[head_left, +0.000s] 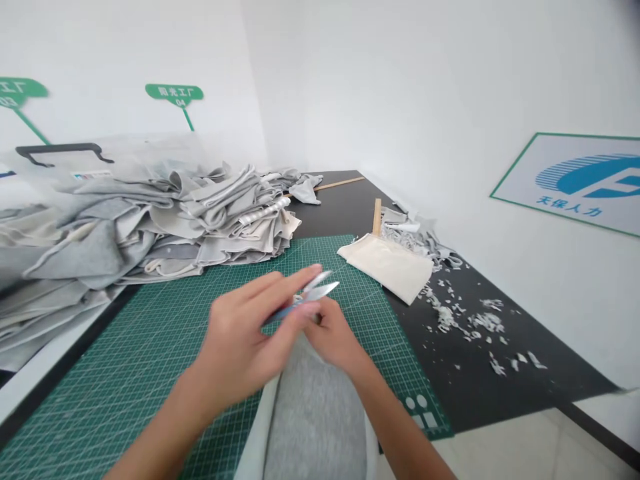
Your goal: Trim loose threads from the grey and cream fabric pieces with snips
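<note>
Thread snips (316,293) in left hand (237,343)

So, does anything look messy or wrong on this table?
Yes: lots of little pale fabric scraps are scattered across the black tabletop, right of the green cutting mat. They look spilled, not gathered like the big grey fabric pile.

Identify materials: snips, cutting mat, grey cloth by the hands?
Snip blades: shiny steel, by their bright reflective edge; grip looks blue plastic. Cutting mat: matte green plastic or rubber, printed grid. Grey cloth: soft knit, likely cotton blend, from its limp fold and fuzzy surface; fibre unclear.
</note>
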Action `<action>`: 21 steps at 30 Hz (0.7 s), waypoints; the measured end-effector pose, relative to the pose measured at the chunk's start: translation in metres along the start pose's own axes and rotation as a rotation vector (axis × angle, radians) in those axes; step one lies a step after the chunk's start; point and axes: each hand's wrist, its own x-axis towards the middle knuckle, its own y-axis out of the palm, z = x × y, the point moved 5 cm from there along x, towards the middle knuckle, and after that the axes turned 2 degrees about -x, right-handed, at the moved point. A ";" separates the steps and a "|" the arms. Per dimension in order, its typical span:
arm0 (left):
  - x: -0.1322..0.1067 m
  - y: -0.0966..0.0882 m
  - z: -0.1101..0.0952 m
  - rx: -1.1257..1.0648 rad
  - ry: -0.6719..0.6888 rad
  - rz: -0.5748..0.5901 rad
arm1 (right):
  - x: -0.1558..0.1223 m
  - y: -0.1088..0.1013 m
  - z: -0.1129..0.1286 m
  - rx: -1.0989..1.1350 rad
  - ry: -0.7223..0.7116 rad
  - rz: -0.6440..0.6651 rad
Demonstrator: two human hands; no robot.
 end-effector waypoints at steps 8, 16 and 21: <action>-0.027 -0.022 0.065 -0.072 -0.019 0.189 | 0.004 0.008 0.002 0.079 0.230 0.218; -0.050 -0.018 0.073 0.007 0.044 0.279 | 0.004 0.012 0.002 0.172 0.285 0.288; -0.059 -0.017 0.071 0.035 0.032 0.274 | 0.001 0.013 0.006 0.191 0.251 0.317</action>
